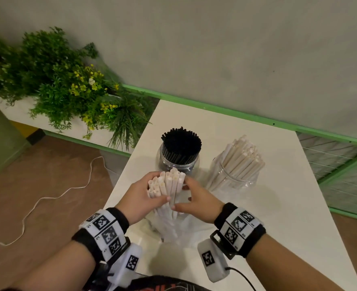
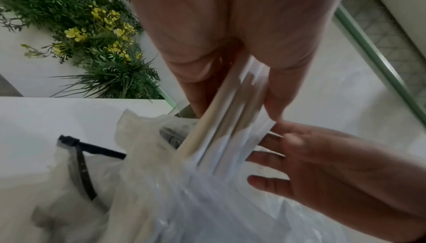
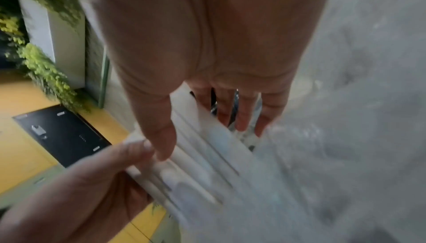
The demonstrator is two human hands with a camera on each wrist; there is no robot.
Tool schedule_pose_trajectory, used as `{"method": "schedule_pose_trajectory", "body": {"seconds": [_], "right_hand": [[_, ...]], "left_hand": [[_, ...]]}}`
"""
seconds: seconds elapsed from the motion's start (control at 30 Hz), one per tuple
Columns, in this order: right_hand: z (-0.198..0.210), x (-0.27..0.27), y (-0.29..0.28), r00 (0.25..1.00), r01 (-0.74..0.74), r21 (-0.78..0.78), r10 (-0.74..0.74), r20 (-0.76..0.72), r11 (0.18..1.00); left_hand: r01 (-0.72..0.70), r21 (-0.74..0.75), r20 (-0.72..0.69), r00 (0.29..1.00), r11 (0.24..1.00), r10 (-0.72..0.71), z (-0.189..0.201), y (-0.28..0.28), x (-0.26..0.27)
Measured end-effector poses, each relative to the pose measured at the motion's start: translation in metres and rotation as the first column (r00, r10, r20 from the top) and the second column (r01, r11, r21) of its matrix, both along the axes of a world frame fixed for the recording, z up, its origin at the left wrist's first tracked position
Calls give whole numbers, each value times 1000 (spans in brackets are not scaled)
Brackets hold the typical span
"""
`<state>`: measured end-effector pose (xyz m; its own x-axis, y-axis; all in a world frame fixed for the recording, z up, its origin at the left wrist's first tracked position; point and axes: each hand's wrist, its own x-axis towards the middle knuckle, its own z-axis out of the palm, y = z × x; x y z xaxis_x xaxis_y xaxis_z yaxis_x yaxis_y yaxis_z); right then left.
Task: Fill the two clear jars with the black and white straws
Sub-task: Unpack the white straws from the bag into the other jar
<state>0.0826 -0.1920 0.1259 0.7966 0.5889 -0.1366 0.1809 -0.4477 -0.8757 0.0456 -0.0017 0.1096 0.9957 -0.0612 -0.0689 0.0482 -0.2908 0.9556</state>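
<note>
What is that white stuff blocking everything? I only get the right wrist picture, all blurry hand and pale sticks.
Observer: Those are white straws, a bunch gripped by the left hand over a thin plastic bag on a white table.
Operator: And my hand, the right one?
Observer: The right hand touches the bunch from the other side, fingers fairly straight.
Operator: Where will they go?
Observer: Likely the jar of white straws, at the right behind the hands; it already looks quite full.
Operator: Any black ones?
Observer: Yes, a jar of black straws stands left of it.
</note>
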Motion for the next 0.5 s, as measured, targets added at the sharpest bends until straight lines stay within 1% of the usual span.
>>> {"method": "schedule_pose_trajectory", "body": {"seconds": [0.07, 0.13, 0.2, 0.3, 0.43, 0.5], "right_hand": [[-7, -3, 7, 997, 41, 49, -45, 69, 998], [-13, -5, 12, 991, 82, 107, -92, 93, 991], [-21, -6, 15, 988, 118, 144, -130, 78, 983], [-26, -7, 18, 980, 192, 182, -197, 6, 964], [-25, -3, 17, 961, 276, 174, -269, -62, 945], [-24, -2, 16, 955, 296, 173, -290, -58, 939]], "left_hand": [[-24, 5, 18, 1000, 1000, 24, 0, -2, -4], [-33, 9, 39, 999, 999, 33, -1, -3, -7], [-46, 15, 60, 997, 999, 46, -1, -5, -8], [-71, -7, 102, 992, 997, 72, 4, -8, -8], [-92, -42, 139, 985, 995, 97, 7, -11, -3], [-85, -46, 128, 988, 995, 90, 5, -12, -1]]}}
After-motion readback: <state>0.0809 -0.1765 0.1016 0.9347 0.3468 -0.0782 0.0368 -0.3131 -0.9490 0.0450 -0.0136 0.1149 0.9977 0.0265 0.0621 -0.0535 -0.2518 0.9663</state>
